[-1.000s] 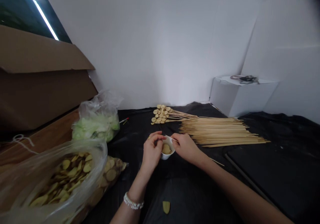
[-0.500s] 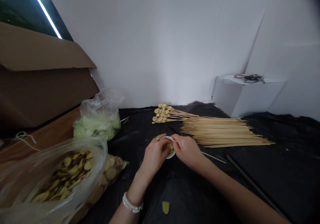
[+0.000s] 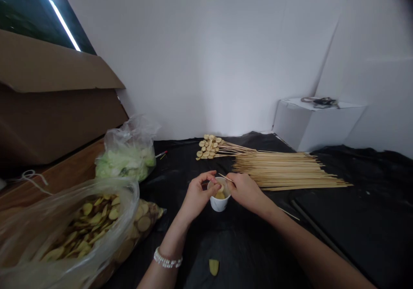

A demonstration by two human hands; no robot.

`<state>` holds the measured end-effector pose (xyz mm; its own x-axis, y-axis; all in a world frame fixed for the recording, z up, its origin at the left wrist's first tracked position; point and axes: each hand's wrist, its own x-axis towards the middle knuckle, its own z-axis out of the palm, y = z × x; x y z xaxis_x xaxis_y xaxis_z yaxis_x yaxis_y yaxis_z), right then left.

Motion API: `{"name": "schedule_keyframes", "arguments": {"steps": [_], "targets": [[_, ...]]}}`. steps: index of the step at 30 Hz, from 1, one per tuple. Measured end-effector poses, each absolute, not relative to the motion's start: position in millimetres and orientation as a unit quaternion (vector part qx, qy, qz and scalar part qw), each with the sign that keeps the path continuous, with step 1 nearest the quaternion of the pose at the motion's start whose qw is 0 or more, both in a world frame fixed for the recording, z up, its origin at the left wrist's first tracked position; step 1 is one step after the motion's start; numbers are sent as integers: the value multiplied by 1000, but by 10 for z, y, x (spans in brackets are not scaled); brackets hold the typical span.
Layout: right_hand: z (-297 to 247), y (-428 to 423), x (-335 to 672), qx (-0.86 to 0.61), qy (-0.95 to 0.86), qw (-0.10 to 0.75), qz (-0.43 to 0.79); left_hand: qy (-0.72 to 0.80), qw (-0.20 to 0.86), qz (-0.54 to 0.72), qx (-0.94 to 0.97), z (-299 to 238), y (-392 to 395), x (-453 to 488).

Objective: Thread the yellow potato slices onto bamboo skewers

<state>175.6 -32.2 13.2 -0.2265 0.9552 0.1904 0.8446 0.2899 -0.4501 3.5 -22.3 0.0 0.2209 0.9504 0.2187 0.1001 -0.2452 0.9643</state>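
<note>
Driving the stick (image 3: pixel 226 178) in off-centre could split the pale slice (image 3: pixel 221 188), since the slice looks thin and the point comes from one side. The left hand (image 3: pixel 197 196) has its thumb and forefinger nearly together, apparently pinching the slice at the mouth of the white cup (image 3: pixel 218 206); exactly where they grip it is too small to tell. If the surface is wet, the slice might slip and drop into the cup. The right hand (image 3: pixel 247 193) has its fingers closed round the stick near the tip, which pokes out over the cup. The left fingers lie close to that point, so a hasty push risks a prick. The cup stands upright between the hands on the black-covered tabletop (image 3: pixel 258 254), and a knock from either hand could tip it, light as it seems.

The slice is pale yellow and appears roundish, though the fingers hide part of it; more yellow shows below it inside the cup. The stick is straight, slim and straw-coloured, like those in the bundle (image 3: pixel 287 170) beyond the right hand.
</note>
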Motion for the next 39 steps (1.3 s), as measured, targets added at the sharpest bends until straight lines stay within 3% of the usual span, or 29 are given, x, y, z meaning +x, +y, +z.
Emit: {"name": "schedule_keyframes", "arguments": {"steps": [6,14,22,31,39], "targets": [[122,-311,1753,-575,-764,266,123,417,463,483,616,-62,-187,51],[199,-400,1736,-593,-733,331,32,402,390,616,554,44,-193,34],[77,-467,1625,-489,-777,390,-73,362,539,632,423,89,-209,29],[61,-497,1640,-496,-799,322,-104,336,570,626,412,140,-241,8],[61,-495,1635,-510,-783,339,-114,338,558,643,402,114,-213,12]]}}
